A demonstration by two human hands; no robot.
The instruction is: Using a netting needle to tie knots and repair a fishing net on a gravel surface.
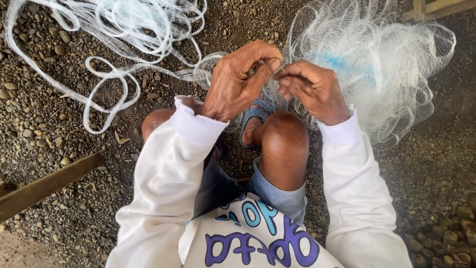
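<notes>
Translucent monofilament net [377, 64], heaped at upper right and trailing in loops to upper left, looks light, limp and snag-prone to us, so we pinch single strands at centre top, left hand [238, 82] and right hand [310, 89] both clenched on mesh.

One view only, from my own head, looking straight down.

The camera sits on my head and faces down past my chest and white sleeves to my knees and the gravel ground [59, 164] beneath me. It is close: my left hand [238, 82] and right hand [310, 89] fill the middle of the frame, just above my right knee [285, 139]. The top of the frame lies furthest from me, where the pale net [386, 69] spreads; my shirt front fills the bottom edge. No second view shares this scene.
</notes>
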